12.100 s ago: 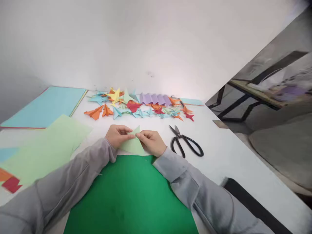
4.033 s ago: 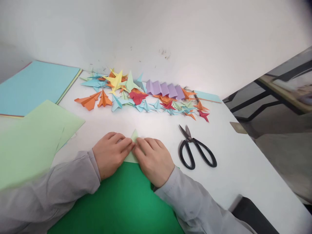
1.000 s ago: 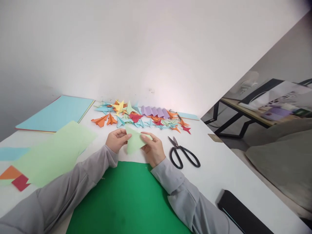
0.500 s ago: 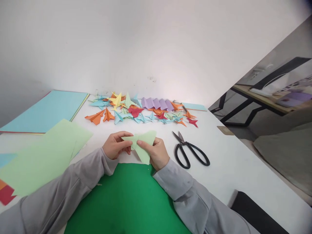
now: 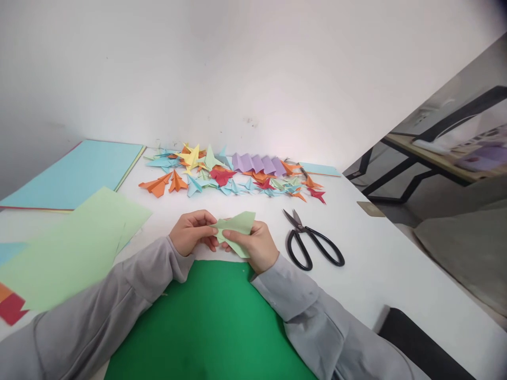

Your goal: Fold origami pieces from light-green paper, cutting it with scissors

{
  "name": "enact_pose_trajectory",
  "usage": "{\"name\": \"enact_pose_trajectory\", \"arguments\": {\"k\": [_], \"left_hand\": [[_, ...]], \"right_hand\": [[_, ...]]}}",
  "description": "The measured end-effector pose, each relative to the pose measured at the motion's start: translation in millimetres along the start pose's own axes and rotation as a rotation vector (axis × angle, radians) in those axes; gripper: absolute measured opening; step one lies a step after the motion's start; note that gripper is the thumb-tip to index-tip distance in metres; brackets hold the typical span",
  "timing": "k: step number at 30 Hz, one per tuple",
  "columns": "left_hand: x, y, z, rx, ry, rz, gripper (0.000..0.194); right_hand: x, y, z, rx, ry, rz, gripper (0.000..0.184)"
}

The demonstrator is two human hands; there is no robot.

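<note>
**Both hands grip one small folded paper beyond the green sheet**

From my remote seat I take the smooth deep-green sheet as my landmark; it lies in front of the person on the white worktop. Just beyond its far edge, the left hand is nearly closed, thumb and forefinger pinching the left end of a folded pale-green paper piece. The right hand grasps the same piece from the right, thumb laid across the top, fingers tucked behind. The piece looks matte, with a wing-like flap flaring to a pointed corner; I cannot make out its layers under the fingertips. Grey fabric sleeves cross both sides of the green sheet.

To the right of the green sheet's far edge, metal scissors with black looped handles lie with blades parted, tips pointing away. Well beyond the green sheet, a crowded band of pointed, multicoloured folded paper figures runs along the wall, with zigzag-pleated purple paper among them. Left of the green sheet I see flat pale-green paper sheets, a small red paper piece at their near end, and, farther off, a light-blue-topped paper stack.
</note>
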State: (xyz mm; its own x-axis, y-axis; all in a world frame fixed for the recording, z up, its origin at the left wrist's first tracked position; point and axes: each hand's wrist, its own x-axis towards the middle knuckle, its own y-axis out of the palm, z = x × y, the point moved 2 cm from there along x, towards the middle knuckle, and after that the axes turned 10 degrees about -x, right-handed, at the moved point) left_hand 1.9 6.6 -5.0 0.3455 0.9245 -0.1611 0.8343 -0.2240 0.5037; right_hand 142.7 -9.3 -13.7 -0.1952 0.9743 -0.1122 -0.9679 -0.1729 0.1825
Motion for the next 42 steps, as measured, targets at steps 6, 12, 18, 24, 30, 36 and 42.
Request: {"name": "enact_pose_trajectory", "arguments": {"k": [6, 12, 18, 24, 30, 36, 42], "left_hand": [[-2.5, 0.4, 0.6, -0.02, 0.007, 0.024, 0.026], [-6.4, 5.5, 3.7, 0.127, 0.24, 0.077, 0.038], [-9.5, 3.9, 1.3, 0.406, 0.455, 0.035, 0.024], [-12.2, 7.0, 0.1, 0.431, 0.419, 0.059, 0.014], [-8.0, 5.8, -2.7, 0.306, 0.322, -0.05, 0.019], [-9.2, 4.8, -4.5, 0.328, 0.334, -0.028, 0.017], [-10.2, 6.6, -3.3, 0.348, 0.337, 0.047, 0.017]], "right_hand": [[1.9, -2.0, 2.2, 0.099, 0.084, -0.037, 0.015], [4.5, -4.6, 8.2, 0.174, 0.143, -0.065, 0.017], [3.9, -3.7, 8.3, 0.107, 0.162, 0.022, 0.019], [4.8, -5.3, 6.2, 0.065, 0.074, 0.145, 0.016], [-0.3, -4.2, 10.4, 0.164, -0.063, 0.314, 0.055], [0.6, -1.7, 1.6, -0.049, -0.126, 0.088, 0.03], [2.0, -3.4, -0.8, -0.145, -0.108, -0.001, 0.017]]}}
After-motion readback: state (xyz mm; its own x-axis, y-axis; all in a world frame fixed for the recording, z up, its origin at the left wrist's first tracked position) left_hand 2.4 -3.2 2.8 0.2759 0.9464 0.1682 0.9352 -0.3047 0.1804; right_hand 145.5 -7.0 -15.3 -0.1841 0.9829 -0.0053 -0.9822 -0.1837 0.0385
